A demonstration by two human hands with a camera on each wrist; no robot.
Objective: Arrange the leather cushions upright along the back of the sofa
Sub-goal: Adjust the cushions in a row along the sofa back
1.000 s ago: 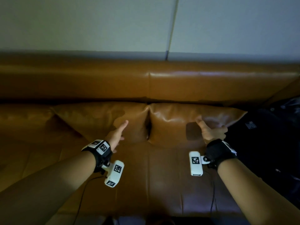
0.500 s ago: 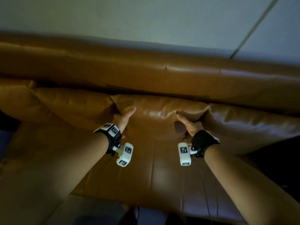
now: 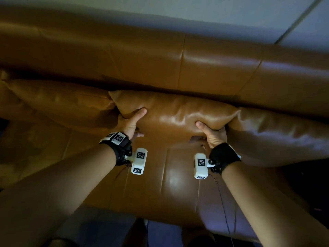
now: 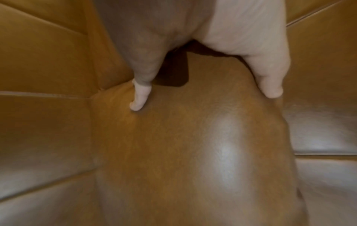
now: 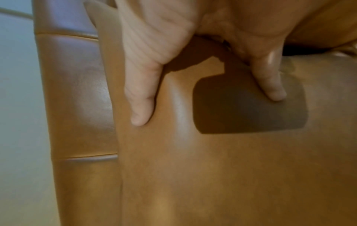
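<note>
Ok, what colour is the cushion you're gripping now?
Plain tan-brown leather cushion, no pattern; the head view shows it best.

Three leather cushions, one sofa, two hands.

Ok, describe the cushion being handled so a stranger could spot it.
Find the long tan leather sofa backrest below the wall. Three cushions lean along its base; it is the middle cushion, the only one gripped, left hand and right hand at its sides.
</note>
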